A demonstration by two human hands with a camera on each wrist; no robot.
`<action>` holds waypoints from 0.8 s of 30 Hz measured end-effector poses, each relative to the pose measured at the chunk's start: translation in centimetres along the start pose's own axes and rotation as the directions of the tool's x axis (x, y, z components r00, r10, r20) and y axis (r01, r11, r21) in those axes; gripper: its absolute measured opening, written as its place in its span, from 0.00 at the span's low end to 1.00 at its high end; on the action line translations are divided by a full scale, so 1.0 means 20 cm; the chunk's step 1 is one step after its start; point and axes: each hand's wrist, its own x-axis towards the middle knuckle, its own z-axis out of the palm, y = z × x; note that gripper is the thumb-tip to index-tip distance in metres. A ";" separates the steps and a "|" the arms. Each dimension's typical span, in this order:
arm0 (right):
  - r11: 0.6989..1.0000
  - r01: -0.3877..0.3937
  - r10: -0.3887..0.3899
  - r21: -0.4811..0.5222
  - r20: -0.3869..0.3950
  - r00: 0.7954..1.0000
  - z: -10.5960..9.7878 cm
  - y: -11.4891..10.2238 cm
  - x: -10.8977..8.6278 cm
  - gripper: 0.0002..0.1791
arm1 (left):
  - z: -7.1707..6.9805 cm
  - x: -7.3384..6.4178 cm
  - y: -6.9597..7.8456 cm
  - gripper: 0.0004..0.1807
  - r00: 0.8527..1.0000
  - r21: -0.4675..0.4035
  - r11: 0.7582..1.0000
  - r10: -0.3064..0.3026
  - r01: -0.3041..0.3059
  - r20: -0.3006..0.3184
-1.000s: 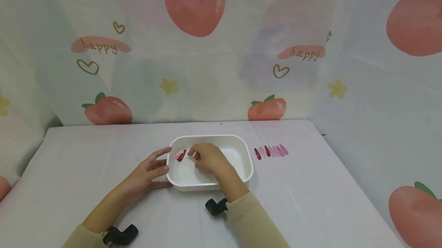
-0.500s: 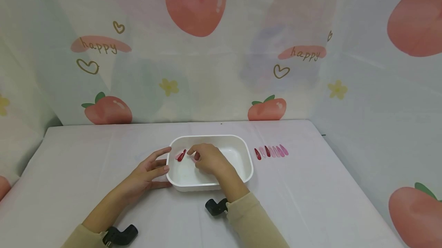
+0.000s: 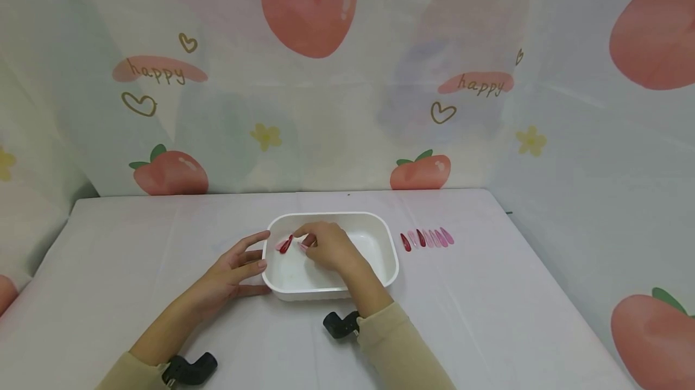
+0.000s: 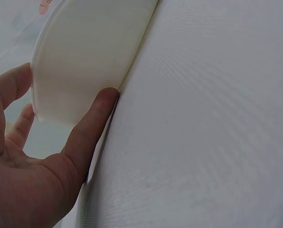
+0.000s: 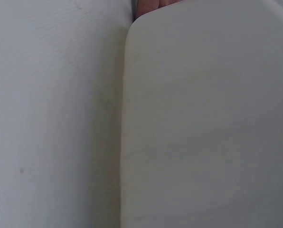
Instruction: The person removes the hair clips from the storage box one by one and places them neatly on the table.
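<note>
A white plastic tray [image 3: 336, 294] stands on the table, its side wall filling much of the left wrist view. My left hand [image 3: 230, 272] rests fingertips against the tray's left end, fingers spread and fairly straight. Inside the tray, a dark red snap hair clip [image 3: 286, 244] lies over a pale pink one [image 3: 279, 246] near the left end. My right hand [image 3: 328, 248] reaches over the tray and pinches another pink hair clip [image 3: 303, 247] between thumb and fingers, just right of that pair. The right wrist view shows the tray's wall [image 5: 203, 118] but not this grip.
Right of the tray, a slanted row of several hair clips lies on the white-covered table [image 3: 488, 317], including a dark red clip [image 3: 405, 242] and a pink clip [image 3: 447, 235]. A patterned curtain [image 3: 336, 136] hangs behind the table.
My right hand has lifted slightly and its fingers have shifted, so the pink clip at the thumb now shows more. My left hand and the tray have stayed still.
</note>
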 end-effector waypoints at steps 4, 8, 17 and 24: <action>0.998 0.002 -0.002 0.061 -0.002 1.000 -0.01 -0.01 0.00 0.19 | 0.00 0.00 0.00 0.35 1.000 0.006 1.000 0.003 -0.003 0.002; 0.988 0.034 -0.035 0.149 0.003 0.999 -0.02 -0.01 0.00 0.22 | 0.00 0.00 0.00 0.35 1.000 0.014 1.000 0.010 -0.010 0.006; 0.901 0.033 -0.063 0.432 0.055 0.997 -0.05 0.00 0.00 0.24 | -0.01 0.01 -0.01 0.36 1.000 0.018 1.000 0.006 -0.006 -0.003; 0.752 -0.055 -0.028 0.657 0.116 0.993 -0.08 0.00 -0.01 0.22 | 0.00 0.00 -0.01 0.36 1.000 0.007 1.000 0.005 -0.005 0.003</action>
